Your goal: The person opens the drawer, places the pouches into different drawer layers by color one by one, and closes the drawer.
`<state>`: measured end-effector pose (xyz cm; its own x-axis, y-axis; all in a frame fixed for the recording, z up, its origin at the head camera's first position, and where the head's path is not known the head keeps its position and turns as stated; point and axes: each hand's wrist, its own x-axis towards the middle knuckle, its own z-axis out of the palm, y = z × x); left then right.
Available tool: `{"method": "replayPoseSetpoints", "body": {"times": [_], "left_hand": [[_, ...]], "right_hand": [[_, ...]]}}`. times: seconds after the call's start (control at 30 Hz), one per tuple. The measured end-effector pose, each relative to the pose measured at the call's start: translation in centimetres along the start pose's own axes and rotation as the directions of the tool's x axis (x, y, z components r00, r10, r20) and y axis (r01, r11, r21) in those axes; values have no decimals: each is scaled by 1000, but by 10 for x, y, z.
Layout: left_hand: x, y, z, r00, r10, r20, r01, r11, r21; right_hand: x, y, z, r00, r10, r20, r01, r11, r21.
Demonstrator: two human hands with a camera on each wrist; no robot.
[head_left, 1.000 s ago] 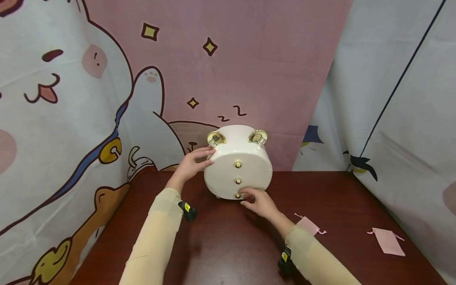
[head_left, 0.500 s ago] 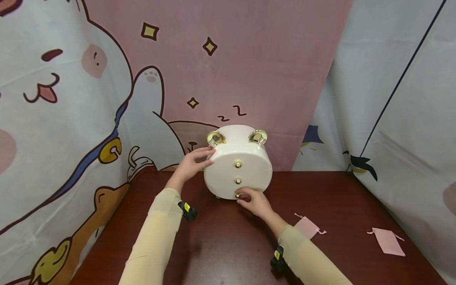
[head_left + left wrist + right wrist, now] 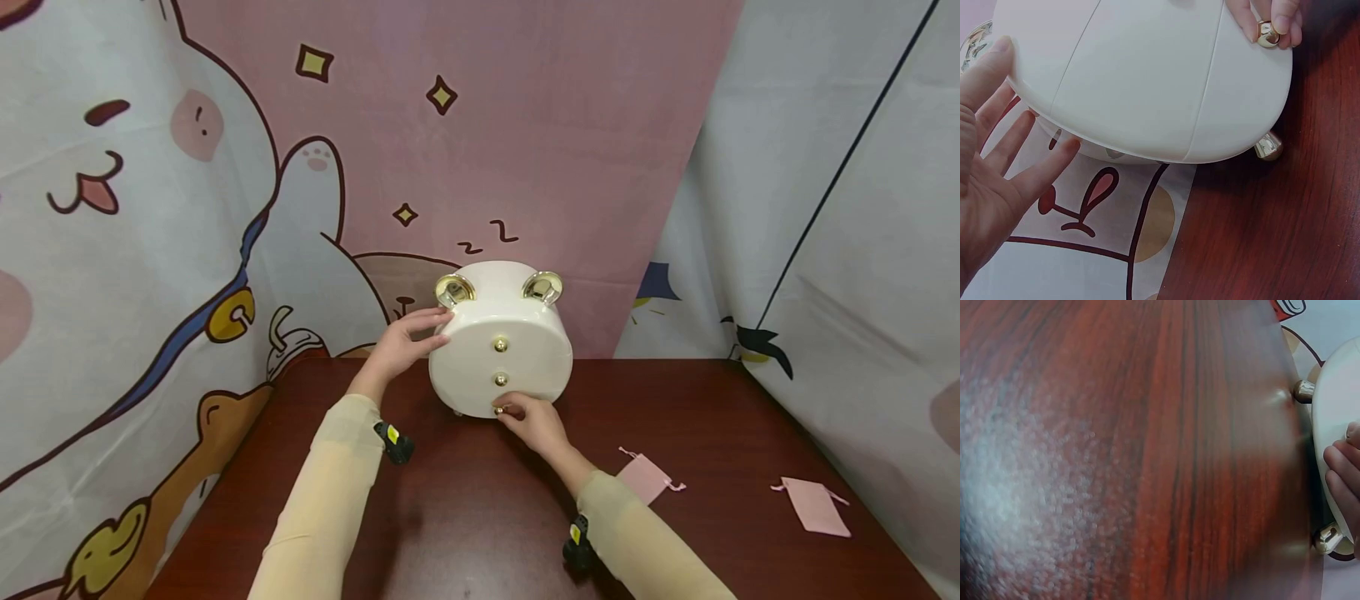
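Note:
A glossy white box (image 3: 468, 362) with two gold ears stands at the back of the table. Down its front run three gold knobs, and seams divide that face in the left wrist view. My left hand (image 3: 397, 350) rests against the box's left side, thumb on the front edge and fingers extended and spread. With thumb and fingertips my right hand (image 3: 542, 427) pinches the lowest gold knob (image 3: 1267, 34). The upper knob (image 3: 500, 344) and middle knob (image 3: 501, 379) are untouched. In the right wrist view, only part of my right fingers (image 3: 1342, 469) shows.
Two pink drawstring pouches lie on the dark red wooden table (image 3: 450, 517): one pouch (image 3: 647, 479) partly behind my right forearm, another pouch (image 3: 816, 506) near the right edge. Short gold feet (image 3: 1269, 146) hold the box up. A printed cloth backdrop (image 3: 570, 150) rises close behind it.
My right hand has shifted slightly left, and its fingers have come onto the lowest knob. The left hand and the box hold their places.

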<state>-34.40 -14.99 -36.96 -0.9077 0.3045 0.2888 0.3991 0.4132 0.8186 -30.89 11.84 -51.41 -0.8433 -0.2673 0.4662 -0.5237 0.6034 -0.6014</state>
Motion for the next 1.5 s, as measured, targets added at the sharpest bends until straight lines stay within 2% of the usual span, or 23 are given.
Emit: {"method": "replayPoseSetpoints", "body": {"times": [0.13, 0.43, 0.63, 1.3, 1.5], "left_hand": [[0, 0, 0, 1000, -2, -1, 2, 1000, 19], [0, -1, 0, 1000, -20, 13, 20, 1000, -19], [0, -1, 0, 1000, -19, 10, 19, 1000, -13], [1, 1, 0, 1000, -18, 10, 18, 1000, 3], [0, 3, 1, 999, -32, 12, 32, 999, 2]], "right_hand": [[0, 1, 2, 1000, -5, -12, 5, 1000, 3], [-1, 0, 1, 998, -49, -33, 49, 999, 3], [-4, -2, 0, 998, -63, -27, 62, 998, -10], [-34, -19, -6, 996, -87, -37, 86, 996, -7], [-47, -25, -6, 989, -139, -55, 139, 990, -10]]}}
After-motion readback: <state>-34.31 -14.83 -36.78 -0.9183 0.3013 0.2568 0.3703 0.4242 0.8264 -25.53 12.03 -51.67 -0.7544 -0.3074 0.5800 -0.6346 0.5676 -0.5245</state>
